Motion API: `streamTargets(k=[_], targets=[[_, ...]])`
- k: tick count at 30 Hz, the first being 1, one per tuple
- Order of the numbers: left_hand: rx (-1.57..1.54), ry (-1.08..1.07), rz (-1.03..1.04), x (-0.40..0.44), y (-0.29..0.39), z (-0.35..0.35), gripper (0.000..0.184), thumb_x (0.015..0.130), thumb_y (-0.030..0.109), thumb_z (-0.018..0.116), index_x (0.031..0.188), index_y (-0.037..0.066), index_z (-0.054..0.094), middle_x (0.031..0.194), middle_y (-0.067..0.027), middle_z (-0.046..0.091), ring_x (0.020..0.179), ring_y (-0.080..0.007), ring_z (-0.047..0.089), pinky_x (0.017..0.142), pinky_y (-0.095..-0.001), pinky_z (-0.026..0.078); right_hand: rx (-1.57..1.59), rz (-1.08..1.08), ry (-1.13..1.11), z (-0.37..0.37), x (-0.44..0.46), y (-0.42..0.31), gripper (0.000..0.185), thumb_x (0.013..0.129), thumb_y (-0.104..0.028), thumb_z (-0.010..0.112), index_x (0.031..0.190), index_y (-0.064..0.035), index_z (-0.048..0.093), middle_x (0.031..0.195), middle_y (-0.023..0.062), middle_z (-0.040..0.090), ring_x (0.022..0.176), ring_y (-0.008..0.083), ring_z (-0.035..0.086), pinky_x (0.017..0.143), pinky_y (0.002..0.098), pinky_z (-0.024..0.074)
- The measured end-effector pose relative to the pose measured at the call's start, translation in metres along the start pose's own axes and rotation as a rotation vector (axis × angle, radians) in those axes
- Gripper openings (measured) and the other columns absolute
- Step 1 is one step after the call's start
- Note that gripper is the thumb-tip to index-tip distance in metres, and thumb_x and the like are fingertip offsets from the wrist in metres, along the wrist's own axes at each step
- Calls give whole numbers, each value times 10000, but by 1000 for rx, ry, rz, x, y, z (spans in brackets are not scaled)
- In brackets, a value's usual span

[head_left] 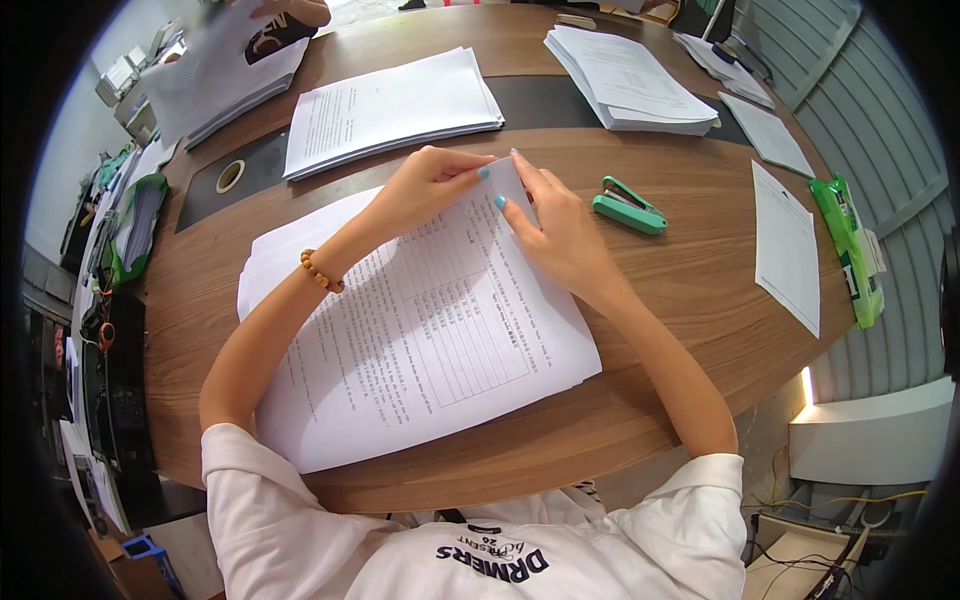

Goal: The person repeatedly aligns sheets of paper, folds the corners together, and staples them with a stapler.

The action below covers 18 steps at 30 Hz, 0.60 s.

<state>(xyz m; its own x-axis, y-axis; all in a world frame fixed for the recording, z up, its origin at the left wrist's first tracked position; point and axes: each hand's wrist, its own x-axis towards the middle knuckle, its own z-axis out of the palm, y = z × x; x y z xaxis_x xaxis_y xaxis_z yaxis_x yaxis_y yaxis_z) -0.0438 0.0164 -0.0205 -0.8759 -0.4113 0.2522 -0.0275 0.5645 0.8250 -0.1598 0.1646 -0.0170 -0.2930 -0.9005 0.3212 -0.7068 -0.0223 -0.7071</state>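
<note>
A stack of printed sheets (400, 330) lies on the wooden table in front of me. At its far corner, my left hand (440, 185) pinches the paper between thumb and fingers. Just to the right, my right hand (550, 220) has its thumb and fingers around the raised edge of the same corner. The two hands are close together, with a narrow part of the page standing up between them. A green stapler (629, 206) rests on the table to the right of my right hand, touched by neither hand.
Beyond my hands are a paper stack (395, 105) and another stack (630, 80). A tape roll (230, 176) lies at left. On the right are a single sheet (786, 250) and a green packet (848, 250). Another person (285, 25) handles papers at the far left.
</note>
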Motion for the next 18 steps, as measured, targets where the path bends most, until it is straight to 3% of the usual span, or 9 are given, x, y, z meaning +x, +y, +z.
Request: streamTargets(k=[7,9,12,16,18], targets=[[214,38,104,-4,13,8,263,835,50,502,1078,-3,587,668,-154,576,523,-123,440,530,-277,419,-67,-76,30,6,4,6,448,823,-117,503,1216,80,419,975,211,530,900,308,555,796,370,438],[243,10,67,-4,14,8,258,836,41,491,1068,-3,595,673,-142,587,510,-130,466,513,-274,421,157,-3,60,5,7,9,411,800,-88,543,1175,67,473,918,186,586,805,260,600,728,334,476],[190,57,82,-5,9,11,260,835,39,490,1069,2,597,673,-138,595,504,-129,488,516,-270,430,294,111,78,2,12,23,389,771,-67,585,1134,53,512,844,150,634,717,204,623,666,297,497],[165,54,75,-5,12,11,259,835,36,486,1066,0,598,668,-136,598,508,-131,508,518,-276,437,361,129,48,1,13,30,378,760,-72,603,1112,44,528,820,129,654,708,177,629,659,284,504],[183,-5,-47,-6,16,9,309,824,17,505,1122,36,582,797,-114,639,663,-111,564,638,-241,473,392,141,66,1,13,28,376,760,-70,604,1110,45,528,840,128,655,720,169,628,664,277,503]])
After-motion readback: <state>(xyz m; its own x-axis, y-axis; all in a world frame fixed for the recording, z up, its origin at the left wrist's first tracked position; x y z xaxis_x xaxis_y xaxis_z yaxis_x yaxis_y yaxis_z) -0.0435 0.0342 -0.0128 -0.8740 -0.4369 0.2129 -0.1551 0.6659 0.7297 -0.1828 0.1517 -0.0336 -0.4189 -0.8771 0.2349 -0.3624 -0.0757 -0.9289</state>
